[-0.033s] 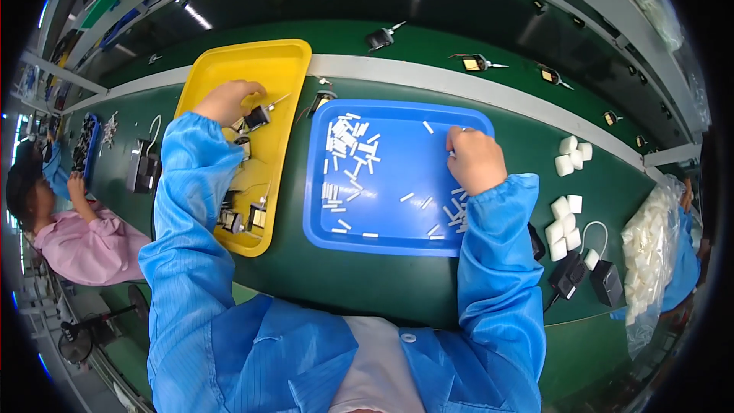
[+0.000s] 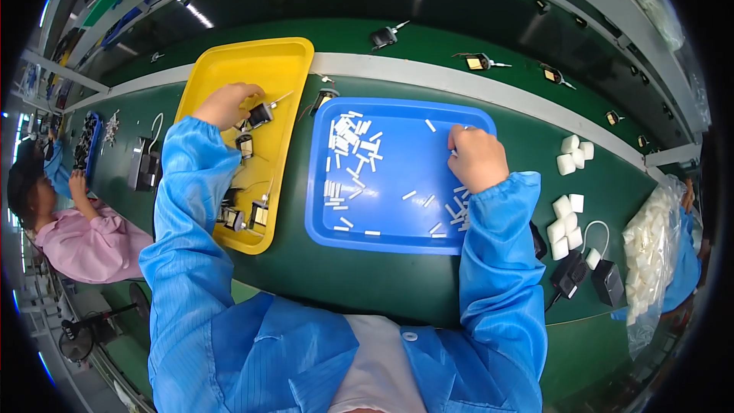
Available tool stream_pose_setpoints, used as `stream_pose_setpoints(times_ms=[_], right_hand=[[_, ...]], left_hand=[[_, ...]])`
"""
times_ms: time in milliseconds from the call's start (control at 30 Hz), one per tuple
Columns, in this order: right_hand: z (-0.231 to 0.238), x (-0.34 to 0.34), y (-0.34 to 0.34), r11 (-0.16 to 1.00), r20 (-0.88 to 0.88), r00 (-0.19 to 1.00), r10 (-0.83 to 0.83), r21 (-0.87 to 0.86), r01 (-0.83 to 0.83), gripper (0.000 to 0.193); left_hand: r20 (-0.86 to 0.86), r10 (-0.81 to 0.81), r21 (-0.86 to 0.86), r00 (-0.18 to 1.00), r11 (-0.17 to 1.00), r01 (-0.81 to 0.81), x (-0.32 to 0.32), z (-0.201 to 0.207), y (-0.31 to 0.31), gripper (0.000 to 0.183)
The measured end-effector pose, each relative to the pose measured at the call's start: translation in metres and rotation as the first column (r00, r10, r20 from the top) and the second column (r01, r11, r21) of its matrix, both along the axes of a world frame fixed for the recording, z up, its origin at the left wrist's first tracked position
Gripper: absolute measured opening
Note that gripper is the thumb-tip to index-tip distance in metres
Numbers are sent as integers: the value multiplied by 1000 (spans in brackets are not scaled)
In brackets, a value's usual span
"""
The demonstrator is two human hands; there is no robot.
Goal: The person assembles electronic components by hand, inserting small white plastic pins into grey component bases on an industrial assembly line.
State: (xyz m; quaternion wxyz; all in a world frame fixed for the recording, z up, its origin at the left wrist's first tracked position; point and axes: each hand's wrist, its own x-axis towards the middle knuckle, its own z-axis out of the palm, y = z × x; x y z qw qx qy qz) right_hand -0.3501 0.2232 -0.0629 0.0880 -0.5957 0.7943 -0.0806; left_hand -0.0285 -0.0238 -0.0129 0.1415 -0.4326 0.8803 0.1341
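- Prog., as judged: part-way. Several black wired components (image 2: 261,115) lay in the yellow tray (image 2: 252,57), apparently left to handle; similar units (image 2: 477,63) sat spaced out on the green belt (image 2: 436,46), maybe done, couldn't confirm.
- L hand (image 2: 228,107): over yellow tray, fingers curled right by the uppermost component; couldn't tell if pinching it.
- R hand (image 2: 480,159): over R side of blue tray (image 2: 405,164), fingers folded in, thumb near index; contents, if any, hidden.
- Blue tray: lots of short white tubes (image 2: 372,233) loose, thickest upper L, a 2nd bunch lower R by the sleeve; plenty left.
- Between trays: one more component (image 2: 325,98), up near the rail.
- Far R: clear plastic bag (image 2: 650,256) w/ white blocks inside; loose white blocks (image 2: 566,164) nearby on the tabletop.
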Motion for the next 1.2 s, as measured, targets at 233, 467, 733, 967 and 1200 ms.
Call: stream_pose_setpoints(times_ms=[233,467,733,967,1200], right_hand=[[3,-6,-2,996,135,991,-24,85,13,14],[9,-15,-3,991,298,954,-35,133,-5,15],[23,-13,-4,999,375,926,-37,14,35,15],[32,-12,-2,984,414,908,67,-178,8,13],[37,-5,-3,952,509,850,136,-304,29,14]], left_hand=[[-274,23,-79,961,996,-47,17,-28,24,51],[-283,103,-92,954,987,-134,-8,-38,35,60],[-405,251,-28,879,958,-287,-23,-44,43,48],[-262,83,-351,962,920,-175,-9,-44,57,38],[-547,128,-222,827,931,-291,18,-60,34,26]])
